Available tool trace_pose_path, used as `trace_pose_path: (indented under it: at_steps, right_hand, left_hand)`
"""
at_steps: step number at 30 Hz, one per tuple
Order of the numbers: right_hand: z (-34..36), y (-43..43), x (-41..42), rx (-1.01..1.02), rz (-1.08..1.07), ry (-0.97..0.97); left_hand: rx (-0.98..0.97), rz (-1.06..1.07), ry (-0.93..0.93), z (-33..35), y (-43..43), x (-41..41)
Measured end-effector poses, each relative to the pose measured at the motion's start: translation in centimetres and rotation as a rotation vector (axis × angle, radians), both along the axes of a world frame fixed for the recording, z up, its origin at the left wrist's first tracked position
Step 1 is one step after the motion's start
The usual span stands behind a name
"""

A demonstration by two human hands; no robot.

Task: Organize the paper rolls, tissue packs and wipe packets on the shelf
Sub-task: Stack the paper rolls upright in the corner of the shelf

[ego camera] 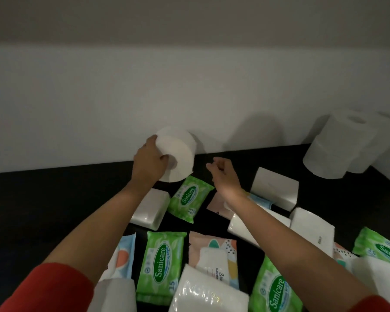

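My left hand (149,162) grips a white paper roll (178,152) lifted above the black shelf (54,194), its hollow core facing me, close to the white back wall. My right hand (223,174) hovers just right of it, fingers loosely curled, holding nothing. More white paper rolls (338,145) stand stacked in the back right corner. Green Sanicare wipe packets (189,197) (161,264) (277,287), patterned wipe packets (214,255) and white tissue packs (151,208) (275,188) (311,228) lie scattered below my arms.
The shelf's left half is bare dark surface. A white wall (189,97) closes the back, and an upper board (189,19) hangs overhead. Further tissue packs (203,291) crowd the near edge.
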State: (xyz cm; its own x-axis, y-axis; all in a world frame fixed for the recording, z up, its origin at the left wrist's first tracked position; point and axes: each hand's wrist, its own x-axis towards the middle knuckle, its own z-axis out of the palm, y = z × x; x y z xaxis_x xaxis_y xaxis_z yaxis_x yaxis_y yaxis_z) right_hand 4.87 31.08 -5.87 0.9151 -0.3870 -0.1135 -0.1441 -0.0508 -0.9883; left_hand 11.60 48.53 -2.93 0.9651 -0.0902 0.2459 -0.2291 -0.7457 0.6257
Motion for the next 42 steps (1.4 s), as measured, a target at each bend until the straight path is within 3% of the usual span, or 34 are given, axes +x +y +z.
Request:
trace_pose_path:
  at_steps: [6,9,15,20,24,28,32,38,42]
  right_hand:
    - [2.4,-3.5,0.2,0.171,-0.073,-0.082]
    - [3.4,-5.6,-0.4,0.246,-0.183,-0.087]
    - [3.4,-14.1,-4.6,0.407,-0.197,-0.078]
    - [3.7,-22.4,-7.8,0.392,-0.254,-0.161]
    - [2.5,-30.6,-11.2,0.267,-0.146,-0.233]
    - [1.1,-37.3,-13.9,0.018,0.060,-0.117]
    - [0.6,-42.9,-15.7,-0.288,0.227,0.009]
    - [-2.6,-47.9,-15.2,-0.577,0.136,0.098]
    - [-3.5,-49.9,-14.7,-0.481,0.125,0.085]
  left_hand:
    - [-0.200,-0.117,0.066,3.0,-4.8,-3.4]
    - [-0.163,-0.154,0.098,4.0,-8.2,-4.5]
    - [-0.144,-0.229,0.263,5.7,-16.6,-7.1]
    - [-0.149,-0.355,0.389,6.6,-25.2,-10.2]
    - [-0.202,-0.361,0.484,5.9,-32.5,-11.8]
    - [-0.301,-0.332,0.602,4.3,-38.7,-12.6]
    - [-0.261,-0.313,0.568,2.7,-43.8,-13.9]
    - [-0.172,-0.242,0.544,0.6,-49.1,-14.5]
    - [-0.006,-0.261,0.481,-0.4,-51.3,-14.2]
